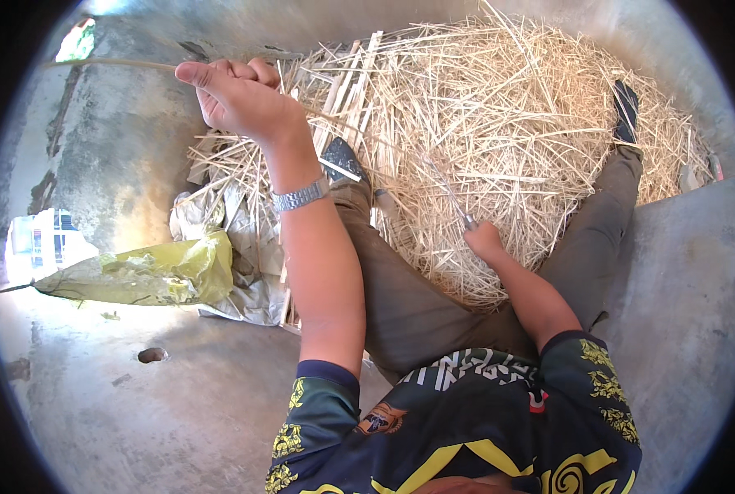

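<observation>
My left hand (240, 95) is raised at the upper left, its fingers closed round a long, thin pale strip (124, 62) that looks like split bamboo. One end of the strip runs out to the left; the other slants down to the right over the straw-like shavings. Low in front of my body, my right hand (484, 240) grips the handle of a knife (469, 221). Its thin blade points up and to the left, near the line of the strip. Whether blade and strip touch, I cannot tell.
A broad heap of pale shavings (499, 107) lies between and beyond my outstretched legs. Flat slats (352, 82) lie by my left shoe (343, 156). Left are a yellow-green sack (178, 267) and crumpled grey sheeting (244, 292). Concrete walls (128, 148) enclose the spot; the floor has a hole (153, 355).
</observation>
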The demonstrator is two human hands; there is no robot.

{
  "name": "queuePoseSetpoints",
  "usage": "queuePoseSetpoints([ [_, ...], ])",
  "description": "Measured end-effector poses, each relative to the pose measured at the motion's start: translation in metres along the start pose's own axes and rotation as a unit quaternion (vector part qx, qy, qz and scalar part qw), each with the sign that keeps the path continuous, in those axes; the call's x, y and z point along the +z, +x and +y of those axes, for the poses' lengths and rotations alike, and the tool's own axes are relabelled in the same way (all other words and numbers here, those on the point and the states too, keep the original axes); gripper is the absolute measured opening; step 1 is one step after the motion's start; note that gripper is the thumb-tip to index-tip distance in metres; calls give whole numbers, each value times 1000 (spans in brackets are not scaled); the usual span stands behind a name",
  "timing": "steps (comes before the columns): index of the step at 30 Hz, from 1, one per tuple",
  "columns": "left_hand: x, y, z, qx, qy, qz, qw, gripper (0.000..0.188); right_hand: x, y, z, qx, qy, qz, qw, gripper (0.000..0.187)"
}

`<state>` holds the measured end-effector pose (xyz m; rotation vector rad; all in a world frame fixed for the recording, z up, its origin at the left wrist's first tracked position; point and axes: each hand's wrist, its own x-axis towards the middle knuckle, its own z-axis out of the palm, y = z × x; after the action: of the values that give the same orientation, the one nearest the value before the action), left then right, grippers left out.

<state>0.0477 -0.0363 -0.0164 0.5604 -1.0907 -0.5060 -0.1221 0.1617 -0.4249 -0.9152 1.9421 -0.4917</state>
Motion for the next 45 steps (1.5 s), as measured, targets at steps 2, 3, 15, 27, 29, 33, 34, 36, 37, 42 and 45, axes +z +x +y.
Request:
queuePoseSetpoints([
  [2,0,-1,1,-15,-10,-5,1000,66,-3,-6,-5,-22,32,23,999,13],
  [3,0,0,0,-23,-15,-8,1000,66,-8,-2,-12,-31,84,9,996,13],
  [15,10,-30,-37,-325,-150,-218,908,80,-40,-33,-71,-163,308,6,937,29],
  [27,33,-41,100,-244,-363,-302,847,80,-22,6,-31,-46,181,28,982,25],
  [29,33,-43,101,-208,-317,-294,877,79,-28,-5,-40,-72,161,16,984,20],
  [33,26,-27,89,-135,-272,-257,918,78,-70,-51,-104,-172,131,-30,976,18],
  [34,23,-25,94,-118,-250,-239,931,77,-76,-60,-113,-222,114,-36,968,18],
  [36,14,-15,112,-94,-317,-267,905,76,-79,-57,-116,-266,128,-49,954,19],
  [37,14,-17,128,-101,-358,-268,889,76,-80,-54,-116,-283,135,-52,948,19],
  [42,9,-44,176,-50,-250,-271,928,77,-58,-25,-96,-62,118,15,991,20],
  [45,18,-48,189,-20,-267,-199,943,73,-39,-35,-101,-87,187,-26,978,19],
])
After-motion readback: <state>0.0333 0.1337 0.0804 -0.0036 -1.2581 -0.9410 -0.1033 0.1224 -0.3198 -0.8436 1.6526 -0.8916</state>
